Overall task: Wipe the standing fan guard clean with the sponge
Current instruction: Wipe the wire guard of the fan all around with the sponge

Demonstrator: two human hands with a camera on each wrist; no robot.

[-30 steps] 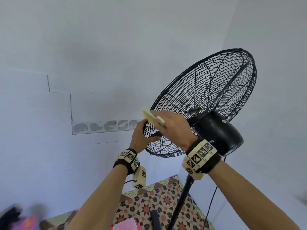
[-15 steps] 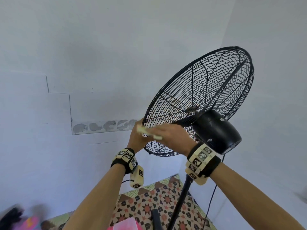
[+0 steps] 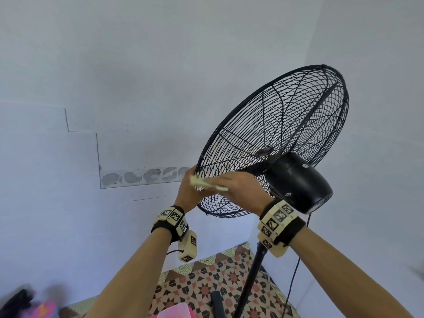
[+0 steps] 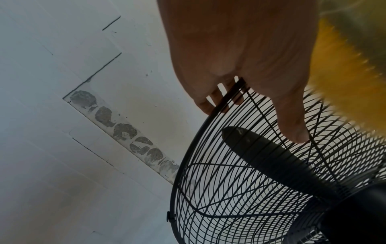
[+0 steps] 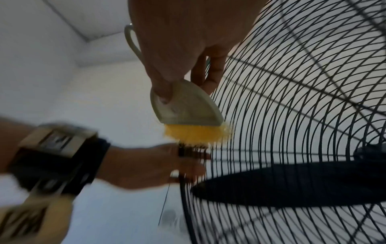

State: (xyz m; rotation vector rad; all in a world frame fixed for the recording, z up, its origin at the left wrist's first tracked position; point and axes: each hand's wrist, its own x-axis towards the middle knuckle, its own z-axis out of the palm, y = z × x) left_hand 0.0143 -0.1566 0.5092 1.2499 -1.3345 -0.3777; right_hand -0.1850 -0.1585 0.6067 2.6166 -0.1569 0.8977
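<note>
At the guard's (image 3: 286, 125) lower-left rim my left hand (image 3: 187, 193) grips the wire, while my right hand (image 3: 241, 189) holds the sponge (image 5: 188, 109), a bristled scrubber, there; most wires look unwiped.

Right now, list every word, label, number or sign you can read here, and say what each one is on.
No readable words or numbers.
Wristbands: black-and-white square code markers, no letters.
Fan motor housing: a small round badge and a pale mark, too small to read.
Brush in the right hand: faint marking, too blurred to read.
</note>
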